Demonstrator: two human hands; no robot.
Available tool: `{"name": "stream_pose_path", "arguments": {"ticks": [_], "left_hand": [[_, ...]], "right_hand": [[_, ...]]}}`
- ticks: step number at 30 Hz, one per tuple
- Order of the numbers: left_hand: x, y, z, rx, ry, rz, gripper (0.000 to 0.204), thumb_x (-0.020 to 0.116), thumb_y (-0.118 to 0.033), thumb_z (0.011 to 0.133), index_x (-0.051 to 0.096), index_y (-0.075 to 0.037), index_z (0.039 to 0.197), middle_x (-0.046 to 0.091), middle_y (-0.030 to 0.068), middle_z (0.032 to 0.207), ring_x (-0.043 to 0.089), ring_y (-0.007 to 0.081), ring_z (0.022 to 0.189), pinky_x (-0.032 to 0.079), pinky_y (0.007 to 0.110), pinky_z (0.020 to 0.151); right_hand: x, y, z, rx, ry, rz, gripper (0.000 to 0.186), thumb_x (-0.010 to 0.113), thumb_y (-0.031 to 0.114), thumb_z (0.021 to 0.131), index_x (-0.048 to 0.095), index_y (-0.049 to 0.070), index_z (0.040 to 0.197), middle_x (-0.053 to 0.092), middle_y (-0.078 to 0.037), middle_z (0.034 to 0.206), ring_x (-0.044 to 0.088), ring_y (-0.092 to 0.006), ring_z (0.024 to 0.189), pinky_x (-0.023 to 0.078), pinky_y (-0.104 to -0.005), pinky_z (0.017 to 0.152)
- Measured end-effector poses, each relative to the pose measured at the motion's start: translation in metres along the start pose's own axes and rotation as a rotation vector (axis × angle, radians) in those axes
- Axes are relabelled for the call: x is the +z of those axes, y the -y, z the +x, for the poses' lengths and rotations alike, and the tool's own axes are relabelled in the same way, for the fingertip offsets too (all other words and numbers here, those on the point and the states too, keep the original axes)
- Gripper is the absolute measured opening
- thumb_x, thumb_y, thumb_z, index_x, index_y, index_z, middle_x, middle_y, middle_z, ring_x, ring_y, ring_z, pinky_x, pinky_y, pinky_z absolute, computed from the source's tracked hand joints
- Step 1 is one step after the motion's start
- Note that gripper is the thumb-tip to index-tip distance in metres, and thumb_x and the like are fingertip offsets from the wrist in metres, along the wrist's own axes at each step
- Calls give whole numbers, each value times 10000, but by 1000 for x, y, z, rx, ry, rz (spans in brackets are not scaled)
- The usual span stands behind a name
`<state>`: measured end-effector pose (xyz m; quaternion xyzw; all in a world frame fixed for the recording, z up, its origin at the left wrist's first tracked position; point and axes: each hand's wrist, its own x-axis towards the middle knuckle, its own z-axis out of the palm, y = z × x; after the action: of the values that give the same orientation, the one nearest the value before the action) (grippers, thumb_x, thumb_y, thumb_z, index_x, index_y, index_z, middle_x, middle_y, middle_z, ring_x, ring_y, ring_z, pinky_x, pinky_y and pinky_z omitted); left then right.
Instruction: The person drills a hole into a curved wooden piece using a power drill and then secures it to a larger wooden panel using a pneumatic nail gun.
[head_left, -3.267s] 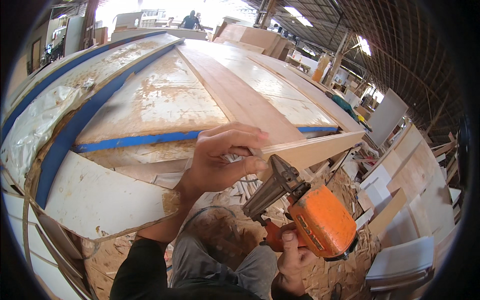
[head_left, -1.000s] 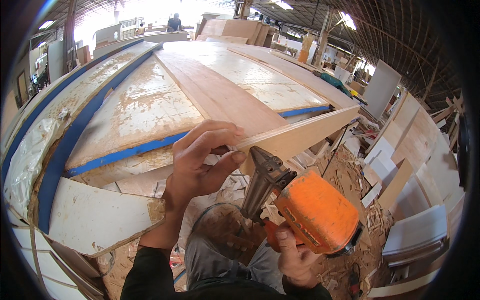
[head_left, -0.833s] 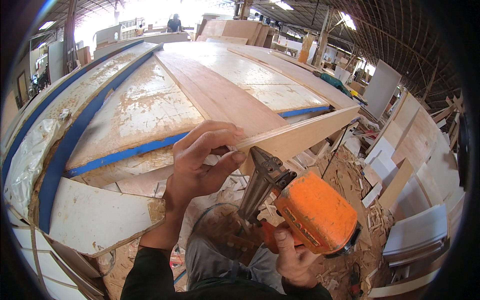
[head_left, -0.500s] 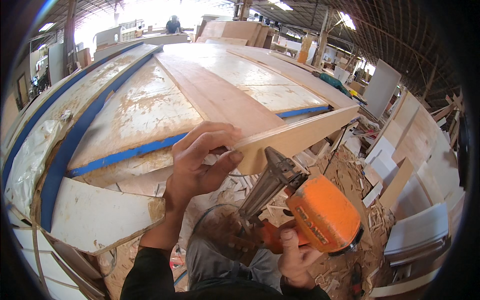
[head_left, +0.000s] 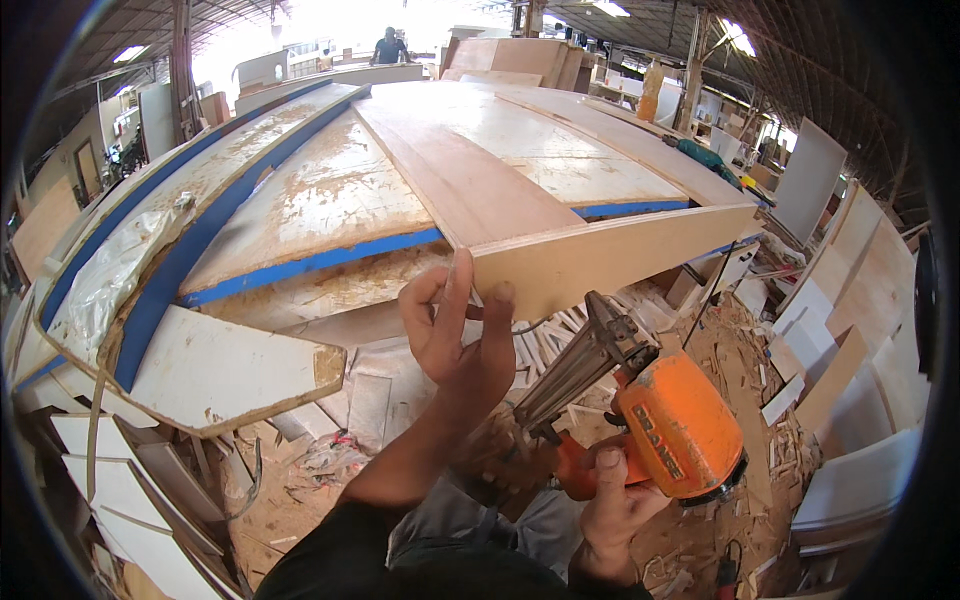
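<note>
A long pale plywood strip (head_left: 625, 250) stands on edge across the near end of a reddish plywood board (head_left: 475, 185). At the strip's left end my left hand (head_left: 455, 325) grips it, the thumb on its front face and the index finger up at the corner. My right hand (head_left: 615, 510) is closed round the handle of an orange nail gun (head_left: 678, 425). The gun's metal nose points up and lies close to the strip's lower edge; whether it touches cannot be made out.
The board lies on a worn white worktop (head_left: 315, 205) with blue edges. Crumpled clear plastic (head_left: 120, 270) sits at the left. A green power tool (head_left: 700, 153) rests at the far right. Wood scraps cover the floor (head_left: 715, 390). Panels lean at the right; another person (head_left: 390, 47) stands far off.
My left hand has shifted lower on the strip's end, its index finger now upright at the corner. The strip sits squarer along the board's end. The nail gun stays in my right hand.
</note>
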<state>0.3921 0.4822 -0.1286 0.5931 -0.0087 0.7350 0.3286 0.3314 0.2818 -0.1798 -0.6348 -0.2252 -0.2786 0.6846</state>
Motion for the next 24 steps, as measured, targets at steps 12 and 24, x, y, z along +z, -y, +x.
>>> {"name": "stream_pose_path", "arguments": {"ticks": [12,24], "left_hand": [[-13,15,11,-350,-16,-320,553,559,-442,1016,569,18,1323,582,126,1224,613,201,1009,492,349,916],[-11,-16,105,235,690,183,349,845,-214,750,775,-8,1022,755,186,1028,710,363,1028,516,472,977]], "right_hand": [[-13,22,16,250,56,167,175,669,127,981,686,-32,1053,689,-55,846,625,-134,724,490,-263,651],[-11,-11,45,175,313,-91,195,699,152,970,711,8,1102,715,-67,1063,670,-202,938,491,-329,850]]}}
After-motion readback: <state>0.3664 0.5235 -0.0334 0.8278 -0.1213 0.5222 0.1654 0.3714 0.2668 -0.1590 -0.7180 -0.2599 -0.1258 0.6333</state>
